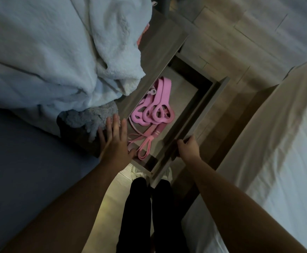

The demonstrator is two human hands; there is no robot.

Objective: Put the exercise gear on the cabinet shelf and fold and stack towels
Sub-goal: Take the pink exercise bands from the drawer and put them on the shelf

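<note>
Wood-plank flooring (231, 33) is seen across the upper right of the frame, with a white-sheeted bed (277, 143) at the right and a dark blue bed surface (30, 152) at the lower left. A grey wood cabinet (160, 44) stands between them, its drawer (194, 110) pulled out towards the viewer. Pink resistance bands (154, 110) lie coiled and looped on the drawer floor, at the frame's centre. A pale blue fleecy cloth heap (57, 52) fills the upper left, and a grey towel (92, 119) is bunched at its lower edge, just beside the drawer. The left hand (115, 141) is held flat with fingers straight and spread over the drawer's left rim, nothing grasped; contact with the towel cannot be told. The right hand (188, 147) is curled round the near end of the drawer front. Black-trousered legs (143, 207) are seen below.
</note>
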